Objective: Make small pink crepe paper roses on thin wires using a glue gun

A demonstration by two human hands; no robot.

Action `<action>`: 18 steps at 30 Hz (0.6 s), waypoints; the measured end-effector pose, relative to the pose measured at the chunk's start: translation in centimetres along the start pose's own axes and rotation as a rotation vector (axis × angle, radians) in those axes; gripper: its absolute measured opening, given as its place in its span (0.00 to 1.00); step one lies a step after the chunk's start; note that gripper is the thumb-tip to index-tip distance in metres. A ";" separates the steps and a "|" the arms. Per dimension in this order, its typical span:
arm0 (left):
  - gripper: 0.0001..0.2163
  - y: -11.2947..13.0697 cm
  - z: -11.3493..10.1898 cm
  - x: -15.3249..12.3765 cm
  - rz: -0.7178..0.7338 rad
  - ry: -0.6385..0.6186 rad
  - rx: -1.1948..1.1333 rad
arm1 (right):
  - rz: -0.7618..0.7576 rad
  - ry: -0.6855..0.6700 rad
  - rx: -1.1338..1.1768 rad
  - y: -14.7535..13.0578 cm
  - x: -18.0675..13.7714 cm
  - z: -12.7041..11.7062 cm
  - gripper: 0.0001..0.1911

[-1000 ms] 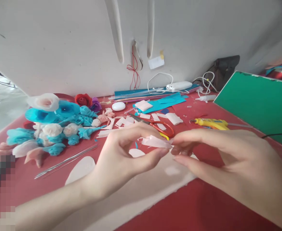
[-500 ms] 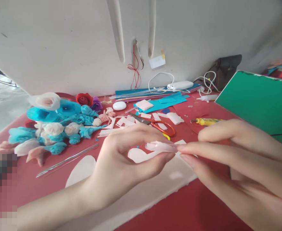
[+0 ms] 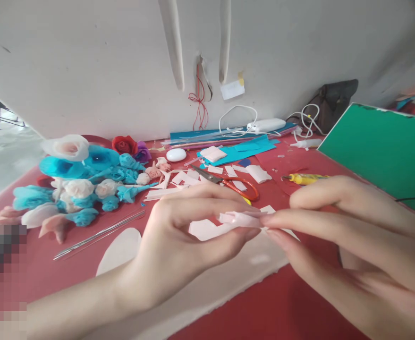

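My left hand [image 3: 182,241] and my right hand [image 3: 349,245] meet in the middle of the view, both pinching a small pale pink paper petal [image 3: 241,218] between thumb and fingertips. The petal is held just above the red table [image 3: 292,307]. Under my hands lies a large pale pink paper sheet [image 3: 207,288] with cut-out petal shapes [image 3: 120,248] beside it.
A heap of blue, white and pink paper flowers [image 3: 83,182] lies at the left, with thin metal wires [image 3: 99,233] in front. Red-handled scissors [image 3: 233,184], paper scraps, a yellow glue gun [image 3: 304,178], blue paper sheets [image 3: 242,148] and a green board [image 3: 384,151] lie behind.
My right hand has turned and its fingers have closed on the petal's right end. The petal has been pressed narrower between both hands.
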State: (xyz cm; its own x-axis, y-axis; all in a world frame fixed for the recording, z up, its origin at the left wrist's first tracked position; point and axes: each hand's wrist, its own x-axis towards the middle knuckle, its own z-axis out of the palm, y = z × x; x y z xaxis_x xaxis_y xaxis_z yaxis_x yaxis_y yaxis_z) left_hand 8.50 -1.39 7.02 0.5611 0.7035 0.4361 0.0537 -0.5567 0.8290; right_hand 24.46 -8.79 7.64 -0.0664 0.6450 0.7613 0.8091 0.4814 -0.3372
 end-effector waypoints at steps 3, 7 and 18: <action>0.09 -0.1 0.0 0.0 -0.019 -0.021 -0.036 | -0.007 0.004 0.017 0.0 0.0 0.1 0.07; 0.10 -0.2 0.1 0.1 -0.031 -0.027 -0.087 | -0.014 -0.012 0.041 0.1 0.1 0.2 0.06; 0.09 -0.4 0.3 0.2 -0.144 -0.033 -0.213 | 0.007 -0.009 0.035 0.0 0.0 0.0 0.09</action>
State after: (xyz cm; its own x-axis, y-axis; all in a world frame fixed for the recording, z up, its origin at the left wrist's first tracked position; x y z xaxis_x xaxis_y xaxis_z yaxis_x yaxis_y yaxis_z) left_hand 8.81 -1.16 6.69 0.5870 0.7522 0.2993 -0.0379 -0.3438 0.9383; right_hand 24.49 -8.81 7.66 -0.0661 0.6535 0.7540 0.7884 0.4974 -0.3620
